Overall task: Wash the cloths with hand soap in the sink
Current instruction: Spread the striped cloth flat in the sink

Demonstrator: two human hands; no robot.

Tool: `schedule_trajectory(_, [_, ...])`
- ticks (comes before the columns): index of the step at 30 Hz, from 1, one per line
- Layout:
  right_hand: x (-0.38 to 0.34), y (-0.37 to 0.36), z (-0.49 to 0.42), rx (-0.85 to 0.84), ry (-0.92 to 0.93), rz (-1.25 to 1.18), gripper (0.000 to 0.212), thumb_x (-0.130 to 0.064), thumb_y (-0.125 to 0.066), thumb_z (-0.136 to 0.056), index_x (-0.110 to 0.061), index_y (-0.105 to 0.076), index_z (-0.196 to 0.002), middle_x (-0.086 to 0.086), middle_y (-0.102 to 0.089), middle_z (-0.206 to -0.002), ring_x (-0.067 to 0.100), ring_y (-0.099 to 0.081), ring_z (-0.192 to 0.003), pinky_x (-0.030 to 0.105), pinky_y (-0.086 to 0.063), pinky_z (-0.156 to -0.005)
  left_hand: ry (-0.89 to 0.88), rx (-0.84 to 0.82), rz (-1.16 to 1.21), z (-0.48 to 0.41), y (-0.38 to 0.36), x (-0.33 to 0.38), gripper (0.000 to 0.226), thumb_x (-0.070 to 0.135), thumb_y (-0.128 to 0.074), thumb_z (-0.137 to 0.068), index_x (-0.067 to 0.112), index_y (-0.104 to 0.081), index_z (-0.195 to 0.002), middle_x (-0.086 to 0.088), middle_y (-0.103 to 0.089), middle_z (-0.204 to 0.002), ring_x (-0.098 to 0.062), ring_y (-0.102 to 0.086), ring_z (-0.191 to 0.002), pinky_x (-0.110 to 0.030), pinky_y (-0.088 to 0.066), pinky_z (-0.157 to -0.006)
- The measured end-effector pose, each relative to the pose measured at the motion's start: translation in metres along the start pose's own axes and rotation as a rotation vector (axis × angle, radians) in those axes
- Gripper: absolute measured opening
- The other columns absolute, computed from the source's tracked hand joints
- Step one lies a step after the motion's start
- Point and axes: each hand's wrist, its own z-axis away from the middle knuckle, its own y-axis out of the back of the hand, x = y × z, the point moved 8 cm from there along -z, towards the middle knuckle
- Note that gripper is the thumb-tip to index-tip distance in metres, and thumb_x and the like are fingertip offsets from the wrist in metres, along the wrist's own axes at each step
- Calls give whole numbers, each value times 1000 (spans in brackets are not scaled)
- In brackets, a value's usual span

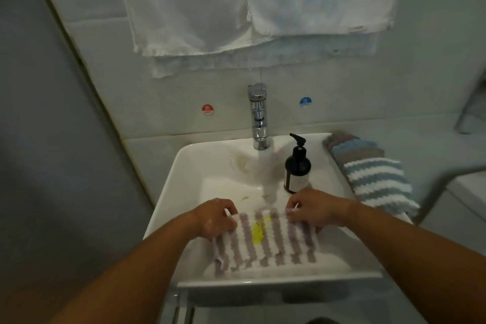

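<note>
Both hands are on one striped cloth over the sink. The left hand has its fingers curled round the far left corner and the right hand pinches the far right corner. The cloth is stretched flat between them, its near edge trailing toward the front rim. A yellow patch sits near the middle of the cloth; whether it is soap or a stain cannot be told. Behind the hands the tap seems to be running, a pale blurred stream falling at the cloth's far edge. The soap bottle stands on the ledge right of the tap, just beyond the right hand, with no hand on its pump. A pile of other striped cloths lies on the sink's right rim, apart from the water, and white towels hang on the wall above.

The step in hand looks like wetting or rinsing this cloth, with the pile not yet in the basin — the task seems far from finished. The next move likely calls for bunching the cloth and rubbing the yellow patch against itself under the stream. If the patch is not soap, one hand must let go to press the pump first — the other would then have to hold the wet cloth alone so it does not slump into the basin
</note>
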Motion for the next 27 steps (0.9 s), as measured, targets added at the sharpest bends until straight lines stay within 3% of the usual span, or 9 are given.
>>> schedule_trajectory(5, [10, -2, -23, 191, 45, 221, 28, -36, -69, -92, -24, -63, -117, 6, -64, -121, 23, -61, -107, 24, -43, -79, -31, 143, -54, -16, 4, -22, 22, 14, -74, -89, 27, -61, -102, -3, -59, -102, -13, -56, -71, -18, -49, -58])
schedule_trajectory(8, [12, 0, -19, 261, 34, 298, 23, -32, -66, -92, -29, -59, -114, 1, -64, -118, 17, -58, -97, 23, -43, -78, -90, 165, -68, -22, 2, -25, 25, 13, -75, -87, 28, -65, -104, -1, -57, -105, -11, -54, -76, -21, -48, -66])
schedule_trajectory(10, [-3, 15, -7, 393, 77, 355, 28, -35, -65, -91, -31, -58, -117, -3, -63, -117, 16, -59, -97, 25, -44, -79, -168, 228, -189, -21, 7, -16, 20, 25, -76, -87, 29, -69, -105, 4, -54, -106, -8, -52, -82, -18, -43, -72])
schedule_trajectory(12, [-34, 41, 15, 608, 208, 279, 32, -38, -69, -90, -28, -62, -119, -6, -63, -110, 13, -62, -92, 28, -51, -79, -247, 265, -261, -17, 10, -5, 17, 33, -75, -87, 32, -73, -103, 5, -55, -108, -9, -52, -90, -19, -43, -79])
schedule_trajectory(15, [-87, 86, 53, 855, 451, 46, 28, -32, -74, -89, -25, -64, -114, -12, -60, -102, 3, -63, -82, 22, -56, -75, -276, 156, -292, -16, -4, 1, 29, 37, -81, -81, 32, -74, -109, 6, -57, -107, -9, -55, -92, -19, -46, -82])
schedule_trajectory(17, [-119, 109, 66, 924, 558, 10, 30, -32, -74, -88, -24, -62, -115, -13, -58, -106, 1, -64, -83, 15, -54, -71, -249, 73, -257, -17, -13, -4, 42, 41, -87, -75, 33, -72, -113, 10, -55, -101, -8, -55, -88, -13, -42, -75])
schedule_trajectory(20, [-154, 134, 70, 992, 645, 36, 32, -29, -75, -89, -20, -62, -117, -8, -57, -111, 2, -63, -81, 9, -45, -70, -231, 65, -271, -17, -15, -7, 50, 44, -87, -72, 36, -70, -119, 10, -55, -103, -9, -57, -91, -16, -45, -79])
schedule_trajectory(25, [-172, 153, 47, 1008, 622, 95, 34, -34, -71, -91, -21, -64, -122, -4, -53, -120, 5, -59, -92, 8, -42, -82, -226, 56, -275, -16, -15, -7, 54, 43, -88, -71, 35, -69, -121, 9, -55, -106, -10, -57, -93, -23, -51, -88])
schedule_trajectory(27, [-172, 156, 43, 1043, 636, 81, 30, -33, -71, -92, -19, -68, -118, -3, -56, -116, 6, -59, -94, 16, -50, -85, -227, 56, -272, -17, -16, -8, 55, 44, -88, -70, 35, -69, -120, 9, -56, -106, -10, -57, -92, -23, -51, -87])
